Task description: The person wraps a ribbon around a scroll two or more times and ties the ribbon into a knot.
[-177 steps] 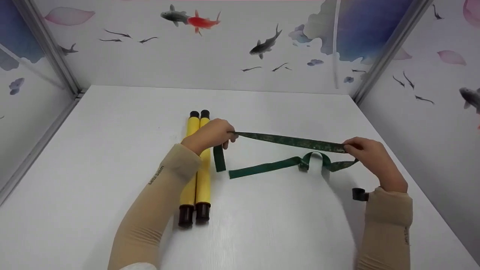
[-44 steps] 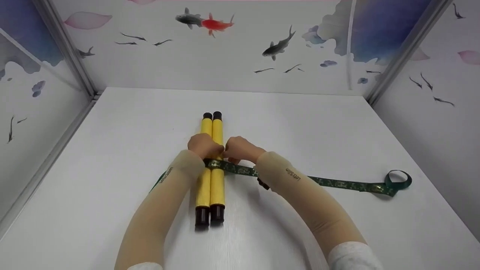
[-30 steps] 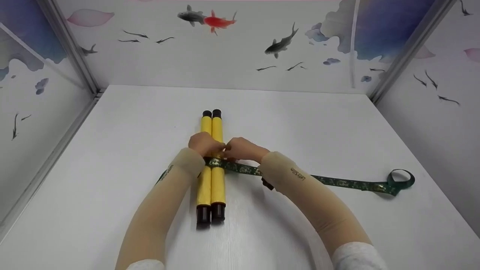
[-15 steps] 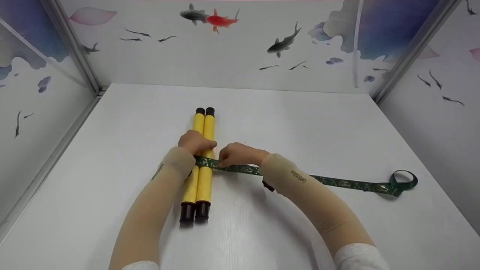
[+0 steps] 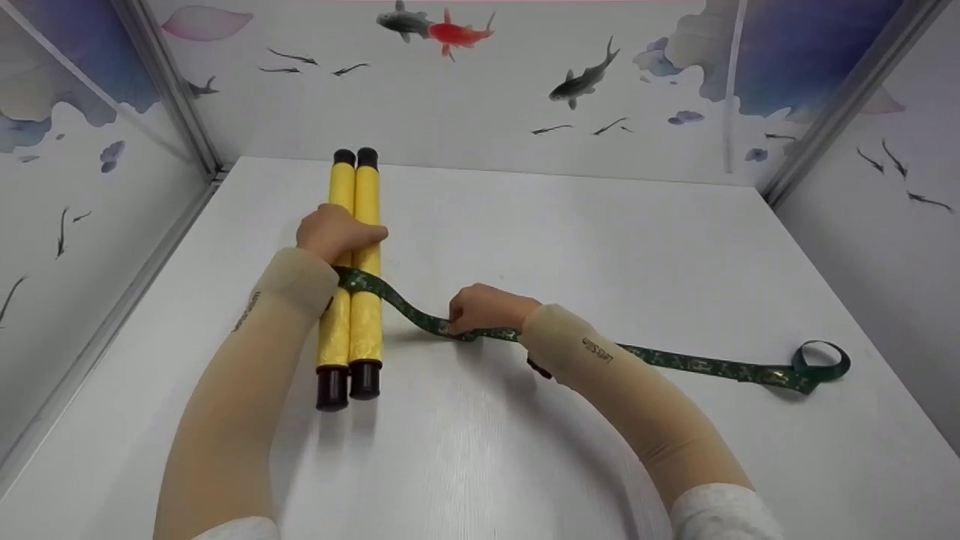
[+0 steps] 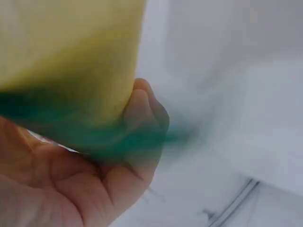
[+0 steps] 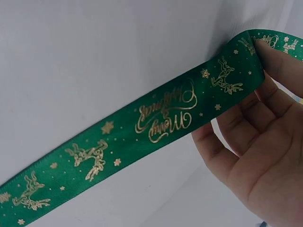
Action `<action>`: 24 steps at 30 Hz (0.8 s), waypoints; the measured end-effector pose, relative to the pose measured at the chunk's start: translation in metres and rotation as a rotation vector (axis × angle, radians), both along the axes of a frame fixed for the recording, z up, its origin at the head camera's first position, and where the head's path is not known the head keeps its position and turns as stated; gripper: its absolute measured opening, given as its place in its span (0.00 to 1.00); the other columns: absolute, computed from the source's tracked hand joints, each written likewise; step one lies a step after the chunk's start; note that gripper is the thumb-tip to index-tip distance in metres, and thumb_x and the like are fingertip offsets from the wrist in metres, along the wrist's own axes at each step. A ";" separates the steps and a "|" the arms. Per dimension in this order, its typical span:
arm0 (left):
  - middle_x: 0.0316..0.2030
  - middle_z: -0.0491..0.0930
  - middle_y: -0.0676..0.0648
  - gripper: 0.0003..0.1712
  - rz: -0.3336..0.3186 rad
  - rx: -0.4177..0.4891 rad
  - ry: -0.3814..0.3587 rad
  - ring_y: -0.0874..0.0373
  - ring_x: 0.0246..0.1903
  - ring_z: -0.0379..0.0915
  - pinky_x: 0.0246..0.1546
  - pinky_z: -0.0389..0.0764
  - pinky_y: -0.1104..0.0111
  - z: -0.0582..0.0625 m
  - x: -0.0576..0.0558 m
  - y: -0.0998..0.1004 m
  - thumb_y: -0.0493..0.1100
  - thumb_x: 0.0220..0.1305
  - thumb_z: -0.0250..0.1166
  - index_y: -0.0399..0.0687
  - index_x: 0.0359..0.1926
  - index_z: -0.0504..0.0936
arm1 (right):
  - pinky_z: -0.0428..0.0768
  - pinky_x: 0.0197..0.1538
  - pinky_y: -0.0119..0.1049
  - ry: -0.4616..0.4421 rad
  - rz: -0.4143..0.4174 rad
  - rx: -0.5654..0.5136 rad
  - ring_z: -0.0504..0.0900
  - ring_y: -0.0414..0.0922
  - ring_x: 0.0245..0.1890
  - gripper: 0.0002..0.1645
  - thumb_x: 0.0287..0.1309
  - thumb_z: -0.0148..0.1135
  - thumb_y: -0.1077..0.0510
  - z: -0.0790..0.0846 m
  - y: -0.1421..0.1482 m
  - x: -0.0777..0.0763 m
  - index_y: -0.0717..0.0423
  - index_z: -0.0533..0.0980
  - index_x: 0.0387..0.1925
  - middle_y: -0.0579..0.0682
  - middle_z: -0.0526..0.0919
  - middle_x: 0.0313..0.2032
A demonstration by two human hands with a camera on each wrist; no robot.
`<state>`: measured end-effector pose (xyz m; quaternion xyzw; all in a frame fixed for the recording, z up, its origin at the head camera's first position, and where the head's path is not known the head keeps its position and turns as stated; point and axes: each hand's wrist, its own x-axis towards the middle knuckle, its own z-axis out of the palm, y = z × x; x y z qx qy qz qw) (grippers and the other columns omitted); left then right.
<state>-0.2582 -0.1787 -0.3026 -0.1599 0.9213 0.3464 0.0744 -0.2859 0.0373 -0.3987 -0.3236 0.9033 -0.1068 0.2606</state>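
Two yellow tubes (image 5: 366,326) with black end caps lie side by side in my left hand (image 5: 330,231), which grips them around the middle, tilted up off the white table. In the left wrist view the fingers curl around the yellow surface (image 6: 75,52), and a green band blurs across them. A green ribbon (image 5: 690,364) passes over both tubes just below that hand and sags toward my right hand (image 5: 491,307). The right thumb and fingers pinch this ribbon; the right wrist view shows its gold reindeer, stars and "Merry Christmas" print (image 7: 168,111).
The ribbon's far end curls into a loop (image 5: 821,360) on the right side of the white table (image 5: 465,450). Behind the table stands a wall (image 5: 465,97) painted with fish, with metal-framed side panels left and right.
The left hand has lifted the tubes and carried them left and away from me. The right hand moved from beside the tubes onto the ribbon, which now hangs slack between the hands.
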 end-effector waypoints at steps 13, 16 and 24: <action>0.38 0.65 0.43 0.39 0.031 0.013 0.064 0.52 0.35 0.70 0.30 0.75 0.66 0.060 0.005 0.026 0.58 0.41 0.61 0.39 0.49 0.59 | 0.69 0.49 0.37 -0.009 -0.121 -0.256 0.72 0.42 0.48 0.23 0.60 0.43 0.45 0.026 0.017 -0.003 0.53 0.70 0.51 0.48 0.74 0.47; 0.37 0.67 0.44 0.37 -0.003 0.089 0.027 0.52 0.33 0.72 0.26 0.75 0.66 0.047 0.000 0.052 0.58 0.40 0.63 0.42 0.47 0.61 | 0.71 0.47 0.38 -0.182 -0.229 -0.486 0.74 0.43 0.45 0.27 0.59 0.42 0.42 0.042 0.030 0.000 0.53 0.67 0.53 0.50 0.74 0.47; 0.35 0.69 0.46 0.36 -0.153 0.118 -0.006 0.55 0.31 0.73 0.26 0.75 0.68 0.016 -0.006 0.125 0.59 0.38 0.65 0.43 0.43 0.64 | 0.74 0.43 0.41 -0.425 -0.380 -0.782 0.77 0.49 0.42 0.31 0.56 0.49 0.43 0.061 0.075 0.009 0.55 0.63 0.57 0.55 0.74 0.47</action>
